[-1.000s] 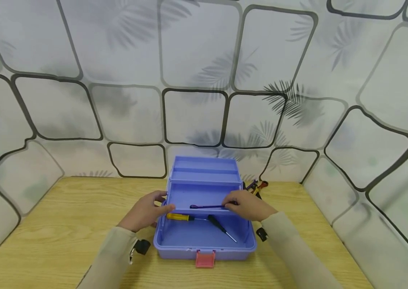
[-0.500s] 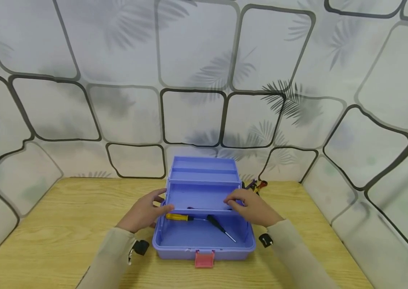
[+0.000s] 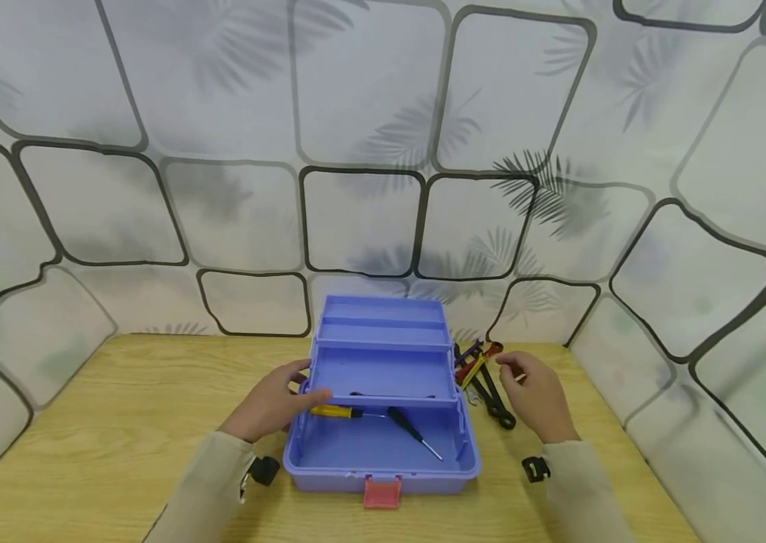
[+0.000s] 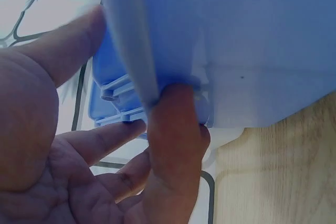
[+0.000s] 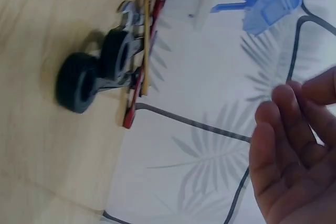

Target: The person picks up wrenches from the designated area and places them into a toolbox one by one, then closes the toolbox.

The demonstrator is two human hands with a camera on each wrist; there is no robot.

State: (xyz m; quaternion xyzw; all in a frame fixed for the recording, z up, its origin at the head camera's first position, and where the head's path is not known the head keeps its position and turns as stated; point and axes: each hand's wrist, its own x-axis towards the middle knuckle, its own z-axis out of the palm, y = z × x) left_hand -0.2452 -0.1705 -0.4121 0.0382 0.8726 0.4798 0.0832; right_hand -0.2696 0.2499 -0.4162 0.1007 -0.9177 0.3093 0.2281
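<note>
A blue-purple toolbox stands with its lid raised and its trays unfolded. My left hand grips the toolbox's left side, thumb over the tray edge; the left wrist view shows the fingers at the wall. On the right, my right hand hovers beside a pile of tools with nothing in its bent fingers. That pile holds a black-handled tool, a yellow one and a red-ended one. Inside the box lie a yellow-handled screwdriver and a black-handled screwdriver.
A thin dark tool in the front tray is mostly hidden by its rim. The box's pink latch hangs down at the front. The wooden table meets a patterned wall at the back and sides.
My right hand has let go of the dark purple wrench-like tool in the front tray and moved right to the pile of tools. The left hand stays on the toolbox.
</note>
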